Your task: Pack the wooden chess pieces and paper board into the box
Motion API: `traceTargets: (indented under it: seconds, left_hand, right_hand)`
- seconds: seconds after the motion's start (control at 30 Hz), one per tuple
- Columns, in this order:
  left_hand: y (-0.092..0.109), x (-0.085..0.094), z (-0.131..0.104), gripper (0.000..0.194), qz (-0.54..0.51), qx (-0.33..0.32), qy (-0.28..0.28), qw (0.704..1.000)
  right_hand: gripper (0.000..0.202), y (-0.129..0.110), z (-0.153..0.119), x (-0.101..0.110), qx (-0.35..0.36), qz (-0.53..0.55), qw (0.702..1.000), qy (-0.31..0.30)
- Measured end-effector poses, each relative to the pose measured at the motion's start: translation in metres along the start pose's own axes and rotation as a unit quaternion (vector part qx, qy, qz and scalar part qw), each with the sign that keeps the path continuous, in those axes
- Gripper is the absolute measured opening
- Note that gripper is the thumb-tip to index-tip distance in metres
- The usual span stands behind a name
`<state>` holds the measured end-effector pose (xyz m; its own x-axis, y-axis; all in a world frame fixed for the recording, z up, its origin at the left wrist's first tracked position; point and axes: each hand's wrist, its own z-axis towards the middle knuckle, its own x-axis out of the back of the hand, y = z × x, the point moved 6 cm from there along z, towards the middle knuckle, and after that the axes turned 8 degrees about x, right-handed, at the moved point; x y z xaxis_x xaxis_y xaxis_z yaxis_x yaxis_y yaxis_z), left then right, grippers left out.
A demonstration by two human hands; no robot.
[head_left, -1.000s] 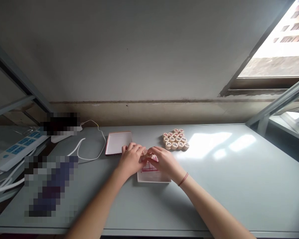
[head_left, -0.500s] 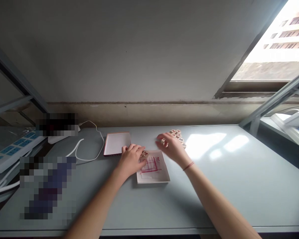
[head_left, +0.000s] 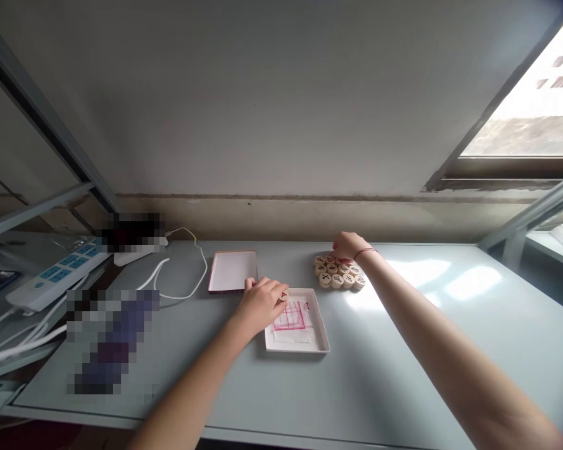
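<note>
My left hand [head_left: 261, 305] is over the left rim of a shallow white box [head_left: 319, 337], its fingers closed around a round wooden Chinese chess piece [head_left: 284, 295] with a red character. Inside the box lies paper [head_left: 291, 315] with red grid lines. To the right of the box, several Chinese chess pieces [head_left: 337, 280] stand close together in rows, characters facing up. My right hand [head_left: 349, 244] reaches over their back row with fingers curled down. Its fingertips are hidden, so what they grip cannot be made out.
An open box lid [head_left: 233, 270], white inside, lies left of the box. Further left are a white cable [head_left: 201, 275], a power strip [head_left: 59, 275] and blurred-out items. Behind the grey table [head_left: 244, 400] rises a wall. Sunlight patches [head_left: 473, 282] fall on the right side.
My right hand has moved right and away, from the front left of the pieces to their back row, uncovering the front rows. My left hand stays at the box. The view has turned slightly left.
</note>
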<state>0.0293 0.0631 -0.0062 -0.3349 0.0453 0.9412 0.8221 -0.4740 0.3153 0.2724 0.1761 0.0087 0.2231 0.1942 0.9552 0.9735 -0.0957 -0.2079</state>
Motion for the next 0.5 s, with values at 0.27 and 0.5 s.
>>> traceTargets:
  seconds: [0.27,0.5]
  left_hand:
    - [-0.002,0.01,-0.001,0.055,0.009,-0.016,0.057,0.998]
    - [0.01,0.024,-0.006,0.043,-0.125,-0.089,0.146,0.977]
  right_hand:
    - [0.03,-0.034,-0.046,0.018,0.096,0.192,0.971,0.103]
    - [0.028,-0.103,-0.128,-0.022,0.283,0.451,0.846,0.036]
